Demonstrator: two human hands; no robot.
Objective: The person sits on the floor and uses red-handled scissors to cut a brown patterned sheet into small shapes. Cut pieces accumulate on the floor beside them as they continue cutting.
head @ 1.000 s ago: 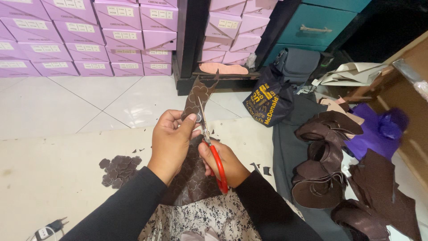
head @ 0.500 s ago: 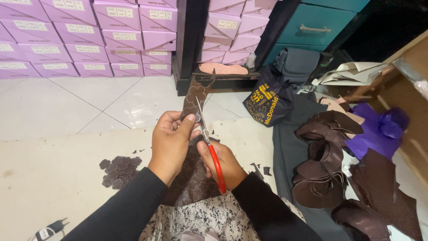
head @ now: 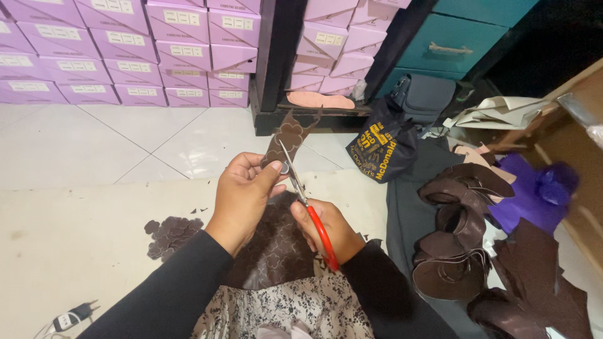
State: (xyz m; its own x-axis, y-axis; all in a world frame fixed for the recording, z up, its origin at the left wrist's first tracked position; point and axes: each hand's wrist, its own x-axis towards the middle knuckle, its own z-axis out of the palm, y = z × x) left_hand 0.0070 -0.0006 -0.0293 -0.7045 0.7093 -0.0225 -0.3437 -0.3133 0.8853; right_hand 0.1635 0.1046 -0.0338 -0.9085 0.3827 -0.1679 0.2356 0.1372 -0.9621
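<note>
My left hand (head: 244, 199) pinches a strip of brown patterned leather (head: 284, 139), holding it upright above my lap. My right hand (head: 326, 229) grips red-handled scissors (head: 306, 207), blades against the strip. Cut brown pieces (head: 169, 233) lie on the floor mat's (head: 75, 226) middle.

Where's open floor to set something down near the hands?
Free: pale mat left of the left hand, beyond the cut brown pieces; white tiles before the purple boxes. Crowded: right of the right hand, brown leather piles.
</note>
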